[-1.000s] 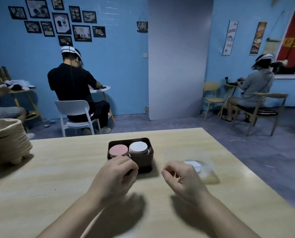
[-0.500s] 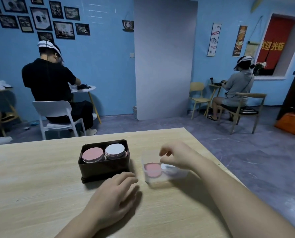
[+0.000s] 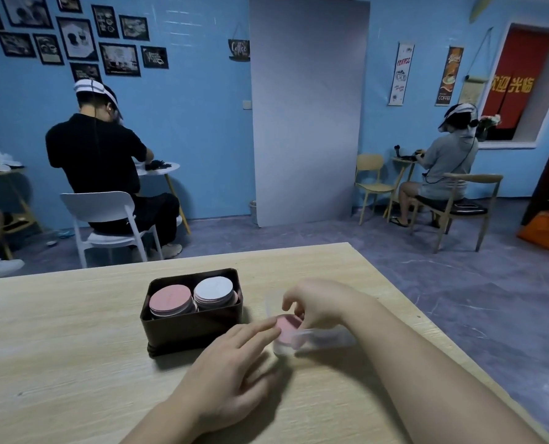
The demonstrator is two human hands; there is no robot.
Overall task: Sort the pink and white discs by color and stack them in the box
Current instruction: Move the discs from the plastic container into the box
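Pink disc (image 3: 288, 325) lies on top of a clear tub (image 3: 324, 336), just to the right of the box (image 3: 191, 328). The tub is blurry, so what else is in it is hard to see. The left hand (image 3: 231, 376) reaches in from below with its fingers (image 3: 260, 331) straight and a little spread. One fingertip touches the near edge of the disc. The right hand (image 3: 321, 304) is over the far side of the disc. Its fingers (image 3: 298, 310) curl down toward the disc, but I cannot tell if they pinch it or only touch it.

The box is dark and open at the top, and it sits on the bench (image 3: 74, 347). Two stacks stand side by side in it. The pink stack (image 3: 170, 303) is on the left and the white stack (image 3: 213, 290) is on the right. Both reach up near the rim.

The bench is light wood. Past it is a grey floor (image 3: 459, 299) and a blue wall (image 3: 196, 123) with framed pictures (image 3: 74, 40). A person in black (image 3: 97, 161) sits on a white chair (image 3: 106, 213), back to the camera. A person in grey (image 3: 449, 168) sits far off on the right. A big grey board (image 3: 308, 110) stands against the wall between them. An orange bag (image 3: 545, 232) is on the floor at the far right.
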